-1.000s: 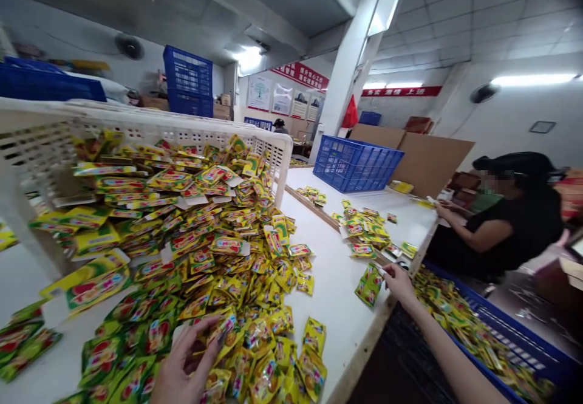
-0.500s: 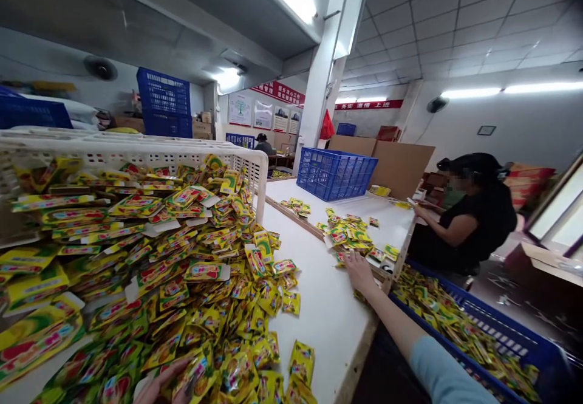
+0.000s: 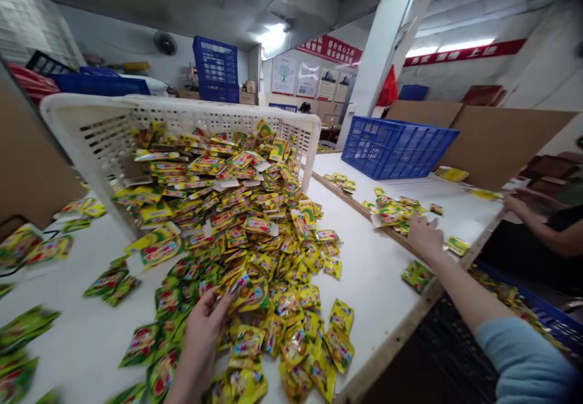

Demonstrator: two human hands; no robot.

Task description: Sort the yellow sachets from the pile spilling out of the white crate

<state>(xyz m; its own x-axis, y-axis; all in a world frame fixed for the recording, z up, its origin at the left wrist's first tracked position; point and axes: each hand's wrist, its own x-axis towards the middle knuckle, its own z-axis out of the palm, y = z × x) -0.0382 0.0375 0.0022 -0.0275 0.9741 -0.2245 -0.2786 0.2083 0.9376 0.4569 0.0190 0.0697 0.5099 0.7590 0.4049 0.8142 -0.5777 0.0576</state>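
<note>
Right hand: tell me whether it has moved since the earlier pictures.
Yes: the right hand has moved across the table toward the blue crate, and now reaches the small sachet pile.

Red wall banner point(image 3: 464, 53) apparently ending in 上进; sachet print point(image 3: 248, 294) unreadable.

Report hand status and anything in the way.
Left hand in the yellow sachets spilled from the white plastic crate. Right hand open, at the smaller sachet cluster. Co-worker's hand past the cluster, apart.
</note>
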